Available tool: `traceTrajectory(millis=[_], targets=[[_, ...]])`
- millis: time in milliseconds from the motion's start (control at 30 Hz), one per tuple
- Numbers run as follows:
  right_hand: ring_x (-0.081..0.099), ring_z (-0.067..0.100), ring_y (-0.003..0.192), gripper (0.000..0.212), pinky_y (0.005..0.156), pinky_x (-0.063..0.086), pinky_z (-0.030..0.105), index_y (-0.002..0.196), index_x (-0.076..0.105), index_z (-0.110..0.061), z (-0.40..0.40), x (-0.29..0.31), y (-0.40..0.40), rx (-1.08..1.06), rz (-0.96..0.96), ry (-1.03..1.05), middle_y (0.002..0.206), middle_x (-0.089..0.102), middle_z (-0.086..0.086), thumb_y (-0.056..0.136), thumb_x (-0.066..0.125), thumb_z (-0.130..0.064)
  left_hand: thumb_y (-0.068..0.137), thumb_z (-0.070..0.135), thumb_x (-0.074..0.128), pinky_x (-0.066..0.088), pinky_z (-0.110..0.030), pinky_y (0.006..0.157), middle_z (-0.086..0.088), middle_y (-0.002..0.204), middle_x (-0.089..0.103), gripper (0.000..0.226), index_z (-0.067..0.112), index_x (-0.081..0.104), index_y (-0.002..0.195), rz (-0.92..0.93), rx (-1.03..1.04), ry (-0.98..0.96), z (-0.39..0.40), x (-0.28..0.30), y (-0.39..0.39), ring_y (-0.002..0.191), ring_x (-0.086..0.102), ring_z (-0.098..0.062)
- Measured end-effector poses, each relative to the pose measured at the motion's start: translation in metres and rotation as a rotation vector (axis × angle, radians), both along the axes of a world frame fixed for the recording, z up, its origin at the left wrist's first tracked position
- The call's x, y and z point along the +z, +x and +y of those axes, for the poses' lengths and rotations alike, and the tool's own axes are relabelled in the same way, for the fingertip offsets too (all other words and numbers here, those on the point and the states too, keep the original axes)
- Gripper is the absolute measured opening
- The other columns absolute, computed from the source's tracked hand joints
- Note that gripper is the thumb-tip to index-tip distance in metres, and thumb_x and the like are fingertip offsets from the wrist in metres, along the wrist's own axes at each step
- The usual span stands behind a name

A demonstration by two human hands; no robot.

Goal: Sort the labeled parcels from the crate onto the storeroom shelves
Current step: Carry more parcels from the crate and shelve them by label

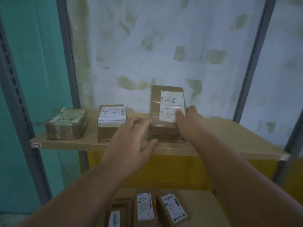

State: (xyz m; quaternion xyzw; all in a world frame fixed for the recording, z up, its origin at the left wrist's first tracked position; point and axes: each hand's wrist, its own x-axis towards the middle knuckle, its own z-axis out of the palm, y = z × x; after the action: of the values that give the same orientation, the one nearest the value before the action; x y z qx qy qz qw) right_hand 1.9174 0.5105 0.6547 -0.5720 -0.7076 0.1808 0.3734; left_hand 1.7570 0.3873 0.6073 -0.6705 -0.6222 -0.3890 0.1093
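Note:
A brown parcel (164,110) with a white label marked "1-6" lies on the wooden shelf (229,138) tagged "1-6". My right hand (186,123) rests on its near right corner, a finger straight on the label and the thumb along the right edge. My left hand (136,138) is spread at the parcel's near left corner, its thumb touching the front face. Two more "1-6" parcels lie to the left: a white-labelled one (112,122) and a taped one (67,125).
Grey slotted uprights (68,63) frame the shelf, with a plastic sheet behind it. On the lower shelf (205,199), several parcels marked "1-7" (145,208) lie under my forearms. The right half of the upper shelf carries no parcels.

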Motion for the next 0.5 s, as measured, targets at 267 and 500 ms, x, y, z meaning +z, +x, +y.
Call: traceTrajectory(millis=[267,500], targets=[[0.055,0.015,0.107,0.059,0.087,0.041,0.031,0.153,0.022,-0.031,0.012,-0.009,0.023,0.411,-0.047,0.130,0.123,0.053,-0.010,0.102,0.048,-0.043,0.093,0.028,0.064,0.039,-0.022,0.079,0.007,0.118,0.057,0.039,0.029,0.060,0.132,-0.042,0.176,0.077,0.029,0.011,0.018,0.097,0.054,-0.009],[0.058,0.018,0.111,0.058,0.094,0.053,0.040,0.144,0.044,-0.026,0.043,0.003,0.023,0.466,-0.250,0.230,0.139,0.051,0.001,0.095,0.052,-0.056,0.095,0.029,0.061,0.042,-0.030,0.078,0.001,0.110,0.059,0.028,0.024,0.066,0.123,0.001,0.358,0.017,0.047,0.027,0.024,0.097,0.056,-0.018]])
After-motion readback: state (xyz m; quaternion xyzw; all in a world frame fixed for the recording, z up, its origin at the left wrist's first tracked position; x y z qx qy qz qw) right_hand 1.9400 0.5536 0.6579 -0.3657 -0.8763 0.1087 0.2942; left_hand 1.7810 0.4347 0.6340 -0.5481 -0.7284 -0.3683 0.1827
